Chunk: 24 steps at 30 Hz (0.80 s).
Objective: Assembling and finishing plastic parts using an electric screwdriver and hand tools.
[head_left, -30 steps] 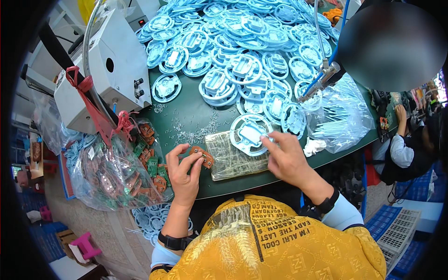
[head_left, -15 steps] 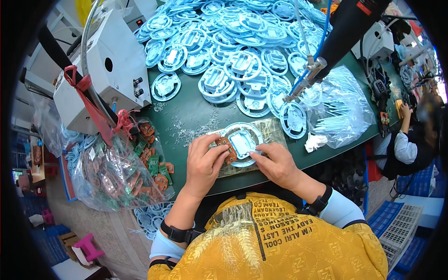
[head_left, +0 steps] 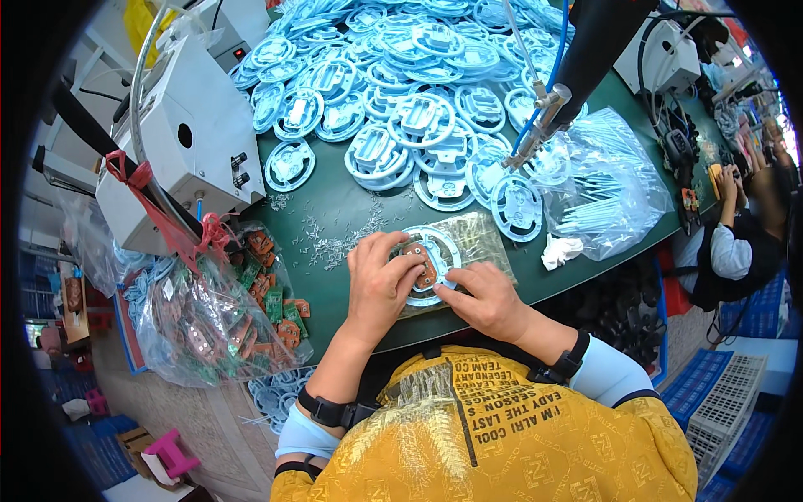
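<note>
In front of me a round light-blue plastic housing (head_left: 449, 245) lies on a flat, clear-wrapped pad (head_left: 488, 237) on the table. My left hand (head_left: 378, 280) is closed, its fingertips gripping a small orange-brown circuit board (head_left: 421, 266). The board sits over the left part of the housing's middle; whether it is fully seated I cannot tell. My right hand (head_left: 487, 299) pinches the housing's lower right side, thumb and forefinger at the rim close to the board.
A large heap of similar housings (head_left: 418, 117) covers the table's far side. Loose small screws (head_left: 335, 243) lie left of the pad. A bag of circuit boards (head_left: 217, 322) hangs at the left by a white machine (head_left: 180, 134). An air-hosed screwdriver (head_left: 535, 125) and a bag of sticks (head_left: 615, 188) are right.
The circuit board has gone from the housing's left edge to over its middle, carried by my left hand. My right hand has shifted slightly left and stays at the housing's rim.
</note>
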### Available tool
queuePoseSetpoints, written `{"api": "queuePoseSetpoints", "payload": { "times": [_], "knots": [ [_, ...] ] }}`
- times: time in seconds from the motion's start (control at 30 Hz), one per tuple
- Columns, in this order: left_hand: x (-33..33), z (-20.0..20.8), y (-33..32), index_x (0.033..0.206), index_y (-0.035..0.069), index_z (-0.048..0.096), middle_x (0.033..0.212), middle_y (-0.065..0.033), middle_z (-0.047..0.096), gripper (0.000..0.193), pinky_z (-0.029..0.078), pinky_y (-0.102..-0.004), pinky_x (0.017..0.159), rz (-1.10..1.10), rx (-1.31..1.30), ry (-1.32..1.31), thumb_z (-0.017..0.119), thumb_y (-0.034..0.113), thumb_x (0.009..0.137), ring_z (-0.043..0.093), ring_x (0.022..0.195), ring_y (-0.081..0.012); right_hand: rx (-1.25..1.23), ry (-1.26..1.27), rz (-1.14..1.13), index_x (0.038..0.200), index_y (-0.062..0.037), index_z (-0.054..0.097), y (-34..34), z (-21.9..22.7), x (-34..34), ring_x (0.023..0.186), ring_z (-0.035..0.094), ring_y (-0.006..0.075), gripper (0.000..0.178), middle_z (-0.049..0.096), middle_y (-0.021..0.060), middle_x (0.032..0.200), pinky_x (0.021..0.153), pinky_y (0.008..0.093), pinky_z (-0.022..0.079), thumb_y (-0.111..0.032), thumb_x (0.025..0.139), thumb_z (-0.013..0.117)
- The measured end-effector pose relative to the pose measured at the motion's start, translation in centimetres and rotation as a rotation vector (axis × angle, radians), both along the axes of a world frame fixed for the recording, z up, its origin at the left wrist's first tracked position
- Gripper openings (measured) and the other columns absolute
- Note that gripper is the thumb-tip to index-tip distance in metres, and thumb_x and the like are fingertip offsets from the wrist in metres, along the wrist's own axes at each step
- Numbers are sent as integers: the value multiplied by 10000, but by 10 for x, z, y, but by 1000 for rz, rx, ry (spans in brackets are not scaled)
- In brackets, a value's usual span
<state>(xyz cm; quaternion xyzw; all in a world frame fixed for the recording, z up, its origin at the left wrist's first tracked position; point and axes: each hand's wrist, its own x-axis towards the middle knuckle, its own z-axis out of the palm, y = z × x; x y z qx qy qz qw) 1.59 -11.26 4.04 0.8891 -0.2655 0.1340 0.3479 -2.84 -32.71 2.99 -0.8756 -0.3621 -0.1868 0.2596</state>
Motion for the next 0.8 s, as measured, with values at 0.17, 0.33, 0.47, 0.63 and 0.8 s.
{"api": "queuePoseSetpoints", "payload": {
  "times": [0.17, 0.33, 0.47, 0.63, 0.8],
  "knots": [
    [-1, 2, 1, 940, 108, 733, 1146, -75, 633, 198, 371, -410, 924, 10, 11, 9, 768, 77, 748, 535, 1107, -300, -6, -4, -5, 1102, -64, 663, 0, -1, 0, 879, 594, 226, 324, 607, 80, 1068, 742, 350, 448, -128, 788, 621],
    [-2, 2, -2, 935, 108, 732, 1131, -73, 630, 194, 372, -412, 921, 14, -1, 30, 768, 77, 748, 535, 1102, -298, -6, -7, -6, 1099, -65, 663, 1, -1, 0, 876, 592, 222, 320, 607, 78, 1067, 739, 350, 446, -128, 788, 620],
    [-3, 3, -5, 929, 107, 730, 1097, -70, 621, 191, 374, -414, 915, 33, 16, 7, 769, 72, 746, 534, 1095, -292, -3, -13, -7, 1089, -63, 663, 1, -2, 1, 872, 590, 220, 311, 605, 76, 1061, 735, 347, 444, -128, 787, 621],
    [-6, 2, -3, 930, 104, 729, 1070, -70, 609, 195, 376, -417, 913, 56, 3, 16, 772, 67, 743, 534, 1090, -288, -5, -21, -11, 1078, -60, 665, 2, -2, 0, 868, 589, 219, 303, 604, 73, 1050, 733, 346, 443, -125, 786, 622],
    [-7, 2, -3, 935, 98, 726, 1081, -80, 603, 197, 376, -422, 914, 61, 7, 27, 777, 71, 746, 532, 1087, -297, 23, -30, -9, 1081, -48, 661, 4, -5, 0, 859, 586, 221, 314, 605, 72, 1035, 726, 343, 441, -115, 776, 630]
  ]
}}
